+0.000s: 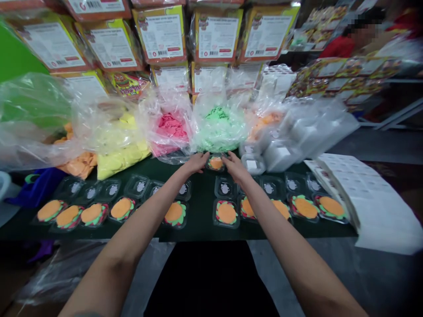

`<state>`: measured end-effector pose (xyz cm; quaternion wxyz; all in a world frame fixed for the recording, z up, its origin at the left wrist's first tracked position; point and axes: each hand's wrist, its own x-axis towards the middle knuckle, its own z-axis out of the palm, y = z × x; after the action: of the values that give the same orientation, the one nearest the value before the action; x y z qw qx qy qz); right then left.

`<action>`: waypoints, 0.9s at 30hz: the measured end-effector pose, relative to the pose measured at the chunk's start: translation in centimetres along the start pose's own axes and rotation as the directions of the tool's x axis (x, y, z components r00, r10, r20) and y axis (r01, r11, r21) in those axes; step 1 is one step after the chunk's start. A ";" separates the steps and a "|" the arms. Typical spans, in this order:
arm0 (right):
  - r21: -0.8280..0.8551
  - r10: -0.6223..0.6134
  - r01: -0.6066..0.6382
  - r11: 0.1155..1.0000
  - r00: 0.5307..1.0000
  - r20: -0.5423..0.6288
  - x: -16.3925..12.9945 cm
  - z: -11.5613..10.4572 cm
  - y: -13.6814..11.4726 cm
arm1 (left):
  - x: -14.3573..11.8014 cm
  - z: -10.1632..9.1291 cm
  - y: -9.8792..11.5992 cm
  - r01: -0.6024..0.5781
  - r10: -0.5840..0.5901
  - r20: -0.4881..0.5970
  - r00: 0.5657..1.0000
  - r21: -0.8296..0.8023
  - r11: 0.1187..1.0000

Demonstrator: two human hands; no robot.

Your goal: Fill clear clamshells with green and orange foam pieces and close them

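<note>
While left hand (197,163) and right hand (235,165) flank a clear tray (216,169) between them, grip unclear, light, even fingertip pressure should keep its orange disc (216,163) level.

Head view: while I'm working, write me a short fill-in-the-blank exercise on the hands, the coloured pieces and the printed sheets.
1. The left hand and the right hand flank a small clear plastic tray whose contents look mainly ____ in colour.
2. The clear plastic bag between the pale-yellow pieces and the mint-green pieces holds ____ pieces.
3. White printed paper sheets lie at the ____ end of the dark green tabletop.

Missing words: orange; pink; right.
</note>
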<state>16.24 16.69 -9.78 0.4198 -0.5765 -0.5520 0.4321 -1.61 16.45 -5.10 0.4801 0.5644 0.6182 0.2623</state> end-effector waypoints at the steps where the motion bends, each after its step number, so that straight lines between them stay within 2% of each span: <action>1: 0.043 0.067 -0.067 0.997 0.998 0.009 0.3 0.4 0.0 | 0.9 0.6 0.1 0.042 -0.041 0.033 0.999 -0.043 0.998; 4: 0.134 0.197 -0.200 0.971 0.980 0.032 0.7 1.3 -0.7 | 2.2 1.6 -0.2 0.132 -0.116 0.106 0.988 -0.160 0.978; 6: 0.187 0.216 -0.218 0.958 0.976 0.034 0.5 1.5 -1.6 | 1.7 1.6 -0.2 0.147 -0.125 0.110 0.986 -0.225 0.963; 8: 0.230 0.198 -0.202 0.952 0.979 0.040 -0.4 1.4 -2.5 | 0.3 1.2 0.0 0.132 -0.113 0.085 0.990 -0.278 0.951; 10: 0.267 0.159 -0.170 0.949 0.985 0.064 -2.1 1.1 -3.5 | -2.2 0.5 0.2 0.096 -0.085 0.048 0.995 -0.320 0.942; 12: 0.288 0.059 -0.086 0.954 0.993 0.099 -5.0 0.9 -4.5 | -5.6 -0.2 0.3 0.038 -0.035 0.014 0.999 -0.352 0.935; 15: 0.252 -0.168 0.134 0.958 0.978 0.120 -10.9 1.1 -5.5 | -11.7 -0.2 -0.7 -0.050 0.039 -0.037 0.999 -0.366 0.929; 17: 0.219 -0.199 0.169 0.961 0.973 0.121 -15.2 1.3 -5.7 | -15.9 0.4 -2.0 -0.054 0.032 -0.065 0.997 -0.373 0.926; 19: 0.277 -0.095 0.052 0.959 0.985 0.144 -19.2 1.3 -5.4 | -19.7 1.3 -3.7 -0.012 -0.006 -0.044 0.999 -0.402 0.916; 20: 0.337 -0.002 -0.061 0.940 0.983 0.182 -20.8 1.2 -5.1 | -21.5 1.8 -4.5 0.013 -0.026 -0.026 0.999 -0.420 0.907; 21: 0.394 0.102 -0.199 0.898 0.962 0.255 -22.3 1.0 -4.7 | -23.0 2.2 -5.3 0.039 -0.044 0.000 0.999 -0.445 0.895; 23: 0.461 0.248 -0.459 0.759 0.860 0.447 -24.6 0.5 -3.8 | -25.6 3.2 -6.7 0.079 -0.061 0.053 0.997 -0.506 0.859; 25: 0.467 0.284 -0.608 0.643 0.755 0.591 -26.3 -0.1 -2.8 | -27.4 4.1 -7.9 0.106 -0.056 0.106 0.993 -0.567 0.817; 27: 0.472 0.291 -0.642 0.604 0.729 0.619 -27.6 -0.4 -2.0 | -28.5 5.0 -9.0 0.114 -0.054 0.120 0.991 -0.574 0.811</action>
<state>15.60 -10.77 -6.81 0.3100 -0.3901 -0.2707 0.8237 -3.99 -13.74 -6.39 0.6698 0.3757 0.5092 0.3884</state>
